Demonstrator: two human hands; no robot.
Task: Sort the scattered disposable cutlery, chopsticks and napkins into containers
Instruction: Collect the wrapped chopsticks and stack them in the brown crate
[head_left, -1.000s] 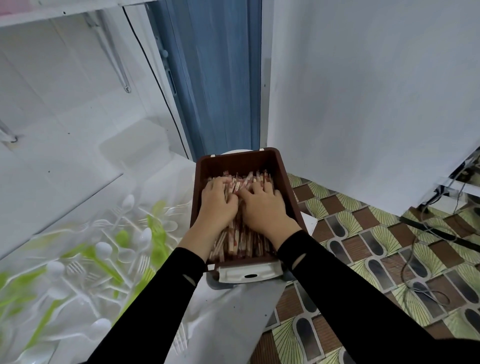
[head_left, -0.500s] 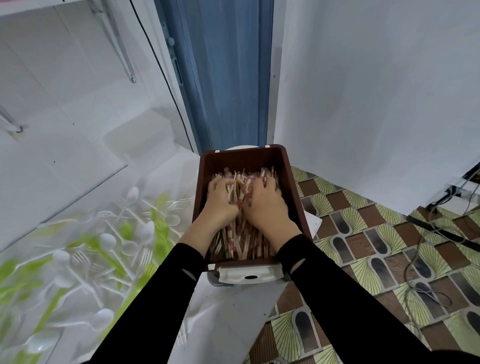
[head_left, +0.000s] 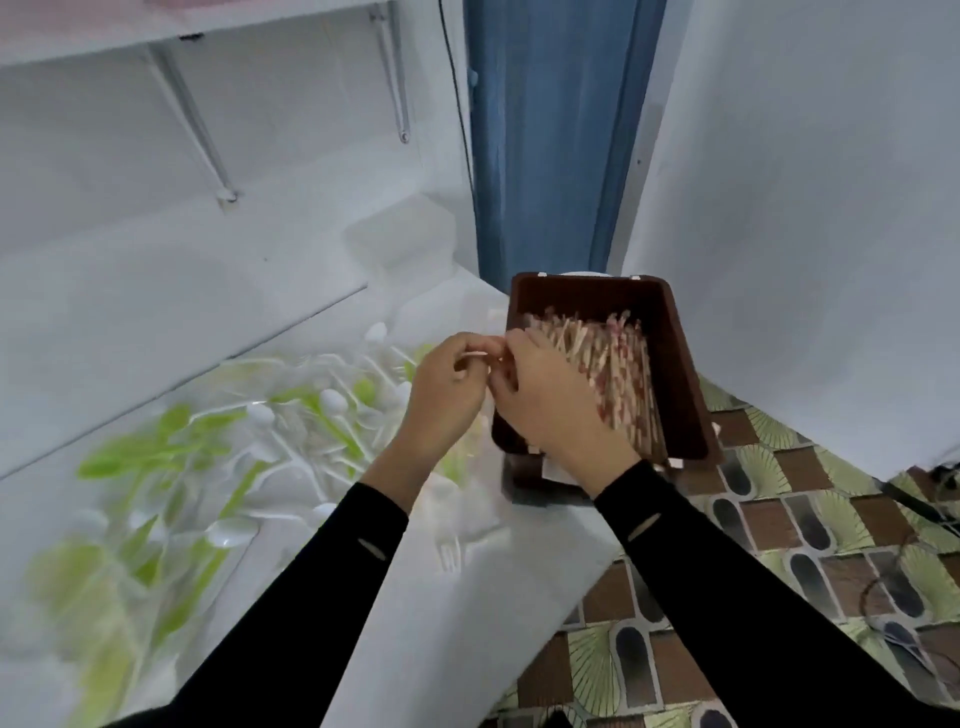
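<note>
A brown plastic container (head_left: 680, 374) stands at the counter's right end, filled with paper-wrapped chopsticks (head_left: 618, 369) lying lengthwise. My left hand (head_left: 447, 400) hovers just left of the container over the counter, its fingertips pinching a thin pale chopstick (head_left: 475, 354). My right hand (head_left: 550, 415) is above the container's left rim, seen from the back. Its curled fingers meet the left hand's fingertips at the same stick. The image is motion-blurred.
White and green plastic spoons and forks (head_left: 270, 441) lie scattered over the white counter (head_left: 441, 649), and one white fork (head_left: 450, 555) is near its front. A clear box (head_left: 405, 234) sits at the back. Patterned floor (head_left: 779, 519) with cables (head_left: 924, 499) lies right.
Both hands have lifted off the chopstick pile and moved left, out over the container's left rim, now meeting on a thin stick. The view has swung left.
</note>
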